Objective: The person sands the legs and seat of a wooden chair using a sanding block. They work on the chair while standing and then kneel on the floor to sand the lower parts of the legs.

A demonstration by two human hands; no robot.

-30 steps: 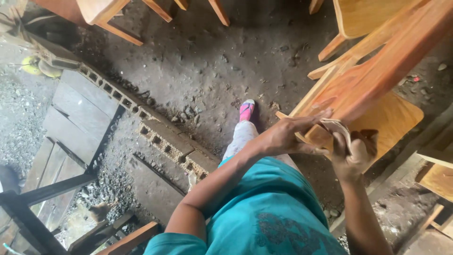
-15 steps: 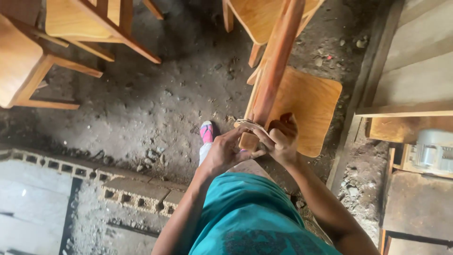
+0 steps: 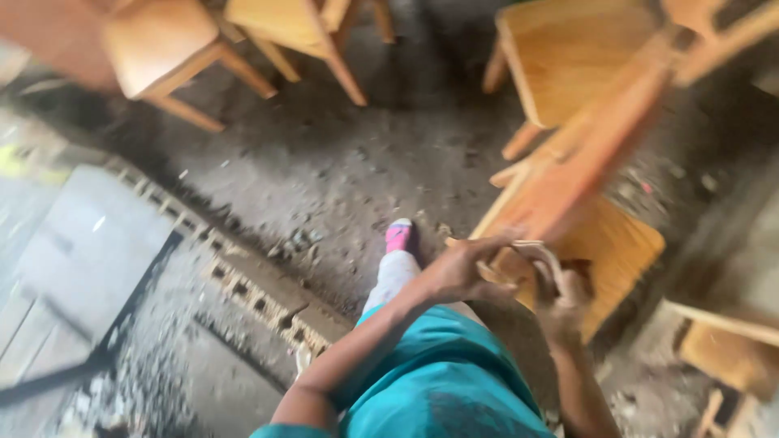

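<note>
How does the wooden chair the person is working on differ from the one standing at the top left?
The near chair is tipped over at a slant, its seat facing sideways; the far chair stands with its legs on the dirt floor. Both hands, left hand and right hand, are at the near chair; nothing touches the far one. Both are bare, light orange-brown wood.

Tilted orange-brown wooden chair point(image 3: 584, 186), seat facing up, blurred.

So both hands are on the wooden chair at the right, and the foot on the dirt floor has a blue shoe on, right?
Not quite: the shoe is pink, not blue, as the head view shows. Both the left hand and right hand are on the wooden chair at the right.
</note>
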